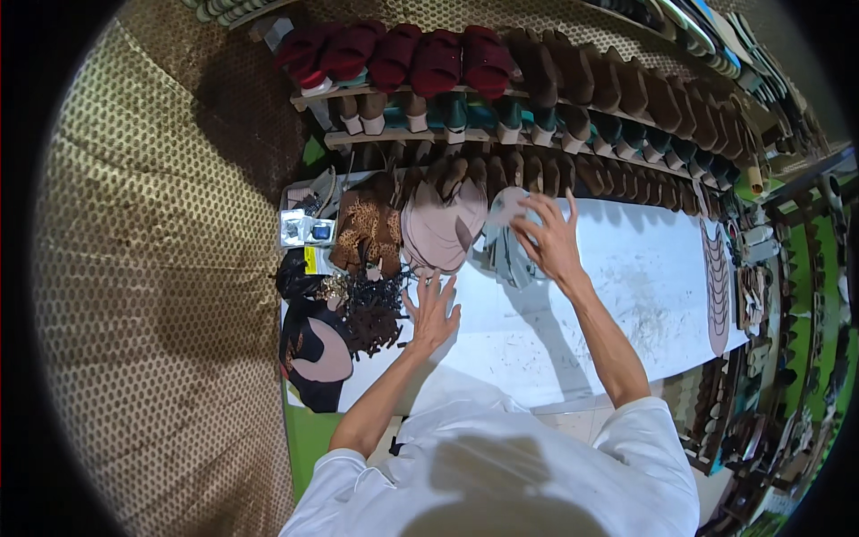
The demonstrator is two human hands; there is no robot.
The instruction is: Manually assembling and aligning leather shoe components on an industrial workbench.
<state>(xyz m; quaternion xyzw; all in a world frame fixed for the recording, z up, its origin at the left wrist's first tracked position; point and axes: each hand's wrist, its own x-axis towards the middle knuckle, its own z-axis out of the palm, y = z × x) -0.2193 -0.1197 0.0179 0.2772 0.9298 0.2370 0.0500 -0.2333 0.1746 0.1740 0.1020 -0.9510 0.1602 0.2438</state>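
Observation:
A stack of pale pink sole-shaped pieces (428, 228) lies on the white-topped table, with a small dark leaf-shaped piece (463, 234) on it. My left hand (433, 315) is open at the stack's near edge, its fingers spread and the fingertips by the lowest pieces. To the right, my right hand (553, 240) is above a loose pile of grey cut pieces (512, 259). Between its thumb and forefinger is a blurred pale grey piece (509, 205), apparently pinched; the other fingers stay apart.
Left of the stack lie leopard-print pieces (369, 228), dark strips (374, 318) and a black bag (295, 273). Shelves of red slippers (440, 61) and brown shoes (617, 85) stand behind. A row of overlapping pink pieces (717, 291) lies at the table's right end.

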